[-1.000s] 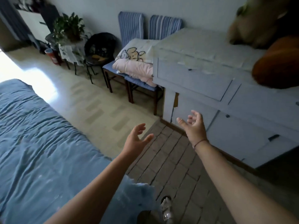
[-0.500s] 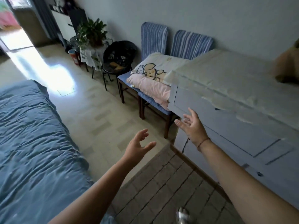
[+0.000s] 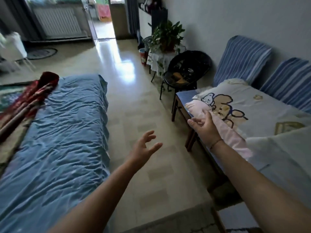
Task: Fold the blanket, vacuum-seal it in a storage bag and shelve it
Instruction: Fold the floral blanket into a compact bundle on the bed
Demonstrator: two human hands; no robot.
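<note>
Holding nothing: our left hand (image 3: 143, 147) spread over open floor (image 3: 134, 105) between bed (image 3: 67, 132) edge and chairs (image 3: 242, 59); our right hand (image 3: 204, 127), fingers loose, at pink edge of blanket (image 3: 249, 105) on seats, contact unclear; blanket's near end hidden by cabinet top (image 3: 282, 148).

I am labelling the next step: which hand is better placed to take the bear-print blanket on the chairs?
Right. The right hand, open, is at the edge of the blanket; the left hand is over the floor.

Potted plant (image 3: 166, 37) beside black chair (image 3: 188, 69)
</note>
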